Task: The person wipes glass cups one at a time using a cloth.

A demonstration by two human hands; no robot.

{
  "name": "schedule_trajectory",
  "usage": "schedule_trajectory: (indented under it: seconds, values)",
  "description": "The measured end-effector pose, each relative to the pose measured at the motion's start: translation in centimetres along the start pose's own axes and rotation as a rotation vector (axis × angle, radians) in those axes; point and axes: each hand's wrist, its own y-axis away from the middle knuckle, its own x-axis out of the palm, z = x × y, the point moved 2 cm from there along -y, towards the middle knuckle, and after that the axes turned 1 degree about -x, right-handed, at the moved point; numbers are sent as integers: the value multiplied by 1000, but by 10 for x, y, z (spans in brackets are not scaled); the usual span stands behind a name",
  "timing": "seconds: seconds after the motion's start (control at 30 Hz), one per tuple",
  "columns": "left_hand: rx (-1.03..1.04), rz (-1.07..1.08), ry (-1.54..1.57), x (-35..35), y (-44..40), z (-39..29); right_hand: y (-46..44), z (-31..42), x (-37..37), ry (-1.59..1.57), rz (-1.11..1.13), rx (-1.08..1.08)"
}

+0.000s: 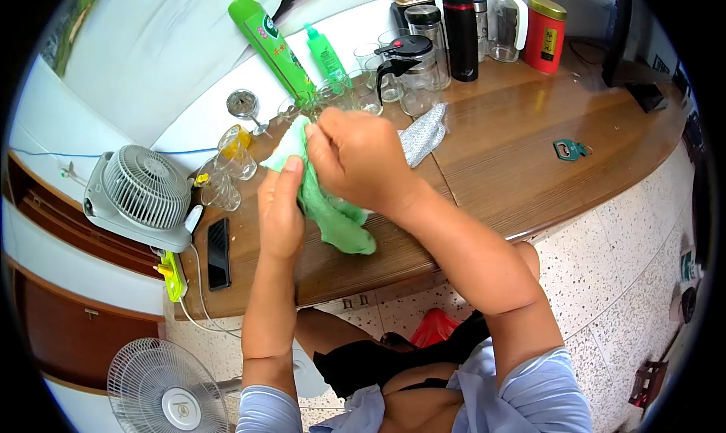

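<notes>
Green cloth (333, 223) gripped in both hands over the tabletop (522, 153)

The left hand (280, 210) pinches the cloth, its thumb pointing up along the fabric. The right hand (363, 157) is curled into a fist-like grip on the upper part, its thumb beside the left one. Both grips are closed on the cloth, which bunches between them, with a pale end at the top and a loose green fold hanging below the right hand. Whether anything is wrapped inside cannot be told.

Just beyond the hands, a pot (423, 93) with a black lid and handle stands beside several glasses, partly hidden by the right hand. A silvery cloth (425, 134) lies in front of the pot. Behind the glasses are a green pack (274, 49) and a green bottle (325, 55), both upright. Farther right along the back stand a black flask (460, 36), a clear jug (502, 26) and a red tin (544, 36) with a gold lid.

To the left, a phone (218, 254) lies near the small fan (147, 189); more glasses (221, 191) stand between that fan and the left hand. A green opener (569, 150) lies well apart, on the right.
</notes>
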Motion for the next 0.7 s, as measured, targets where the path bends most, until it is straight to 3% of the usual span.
schedule_trajectory:
  seconds: [0.2, 0.3, 0.4, 0.47, 0.5, 0.57, 0.67, 0.7]
  values:
    - [33, 28, -5, -3, -9, -2, 17, 16, 16, -182, 124, -88]
    - [-171, -36, 3, -1, -7, -8, 19, 20, 18, -203, 126, -182]
    - [-230, 41, -3, -5, -8, 3, 14, 19, 17, -156, 63, -199]
    - [-169, 221, 51, -11, -10, 15, 7, 18, 8, -97, 20, -155]
    - [-129, 208, 2, -2, -9, 14, 5, 15, 6, -81, -16, -117]
    - [-236, 343, 49, -1, -2, 14, 1, 8, 3, -49, -88, -41]
    - [-36, 369, -247, 3, 2, 12, -3, 2, -3, 9, -39, 194]
    - [147, 328, -402, 4, 1, 15, -4, 0, -3, 0, -25, 216]
